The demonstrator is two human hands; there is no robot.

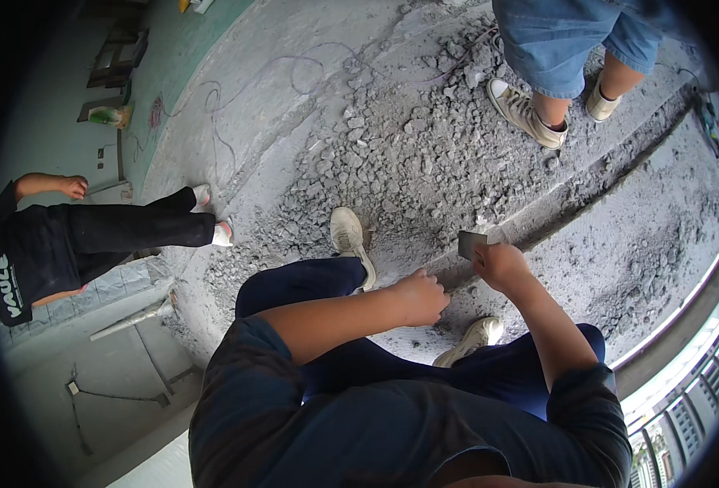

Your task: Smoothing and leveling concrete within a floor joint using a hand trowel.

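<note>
My right hand (501, 264) is wrapped round a flat grey rectangular blade (469, 243), which looks like a scraper. Its handle, if it has one, is hidden in my fingers. The blade is held above a long straight groove (571, 199) cut in the rough concrete floor. To the left, my left hand (424, 299) is closed in a loose fist over the near end of the groove. Its fingers curl away from view, so I cannot tell whether anything is in them. My two shoes rest on the floor on either side of the groove.
Broken concrete rubble (392, 163) is heaped left of the groove. One person (571, 49) in blue shorts stands on it at the far right; another person (91, 236) in black is at the left. A thin cable (294, 65) loops over the floor. Railings (692, 415) show at lower right.
</note>
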